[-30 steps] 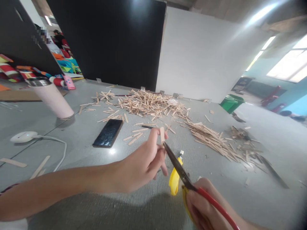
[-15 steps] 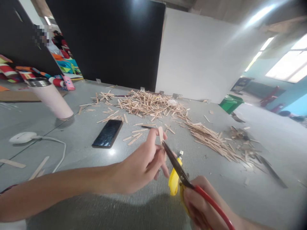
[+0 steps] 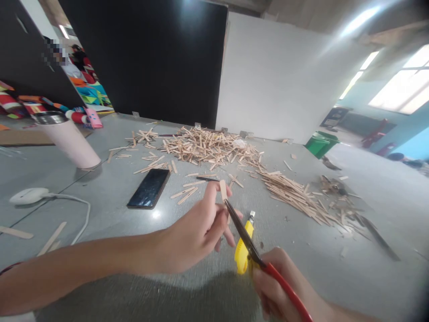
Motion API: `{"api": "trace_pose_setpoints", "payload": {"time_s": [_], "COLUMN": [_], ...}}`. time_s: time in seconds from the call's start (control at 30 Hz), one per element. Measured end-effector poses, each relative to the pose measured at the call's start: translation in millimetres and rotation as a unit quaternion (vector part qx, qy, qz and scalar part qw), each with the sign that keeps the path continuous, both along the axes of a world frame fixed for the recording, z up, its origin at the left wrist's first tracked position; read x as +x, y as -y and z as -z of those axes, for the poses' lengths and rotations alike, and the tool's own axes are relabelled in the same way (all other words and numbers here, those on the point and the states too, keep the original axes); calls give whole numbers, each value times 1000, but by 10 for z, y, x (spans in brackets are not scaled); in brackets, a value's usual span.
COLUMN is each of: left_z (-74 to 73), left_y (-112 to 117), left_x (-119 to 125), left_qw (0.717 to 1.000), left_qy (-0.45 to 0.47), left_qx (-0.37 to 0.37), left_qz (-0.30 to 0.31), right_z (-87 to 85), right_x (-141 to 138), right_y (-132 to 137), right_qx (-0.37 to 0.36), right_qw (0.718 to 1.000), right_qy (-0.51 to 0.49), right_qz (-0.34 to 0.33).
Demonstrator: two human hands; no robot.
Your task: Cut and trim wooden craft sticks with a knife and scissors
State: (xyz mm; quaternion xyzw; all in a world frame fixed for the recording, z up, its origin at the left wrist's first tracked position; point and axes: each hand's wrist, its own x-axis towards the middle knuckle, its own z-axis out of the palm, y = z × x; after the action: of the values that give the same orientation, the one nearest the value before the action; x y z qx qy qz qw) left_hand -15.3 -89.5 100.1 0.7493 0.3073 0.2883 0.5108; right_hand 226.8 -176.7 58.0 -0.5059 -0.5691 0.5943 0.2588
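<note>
Between the thumb and fingers of my left hand a wooden craft stick is pinched, its rounded end pointing up. My right hand grips a pair of scissors with a red handle. The dark blades run up and left, their tips meeting the lower part of the stick. Under the blades, a yellow utility knife lies on the grey table, partly covered by the scissors. Part of the scissors' handle is hidden by my right fingers.
A large heap of craft sticks lies at the back, and a bundle of sticks to the right. On the left are a phone, a pale pink tumbler and a white charger. Black and white panels stand behind.
My right hand and the scissors have shifted slightly left, and the handle angle looks a little changed. The left hand still pinches the stick. The whole view has moved slightly.
</note>
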Motion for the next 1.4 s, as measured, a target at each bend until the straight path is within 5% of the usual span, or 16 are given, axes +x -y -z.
{"api": "trace_pose_setpoints", "payload": {"time_s": [0.2, 0.47, 0.77, 1.4], "left_z": [-13, 57, 82, -83], "left_y": [-14, -47, -117, -179], "left_x": [-4, -4, -13, -20], "left_qw": [1000, 1000, 1000, 999], "left_qy": [9, 24, 11, -29], "left_qx": [6, 16, 18, -40], "left_qz": [1, 9, 11, 10], "right_z": [26, -35, 22, -148], "right_x": [27, 13, -12, -43], "right_y": [32, -70, -153, -219], "right_qx": [-28, -42, -17, -40], "right_qw": [999, 998, 997, 999], "right_qy": [-11, -15, -9, 13], "right_qz": [33, -54, -71, -5]}}
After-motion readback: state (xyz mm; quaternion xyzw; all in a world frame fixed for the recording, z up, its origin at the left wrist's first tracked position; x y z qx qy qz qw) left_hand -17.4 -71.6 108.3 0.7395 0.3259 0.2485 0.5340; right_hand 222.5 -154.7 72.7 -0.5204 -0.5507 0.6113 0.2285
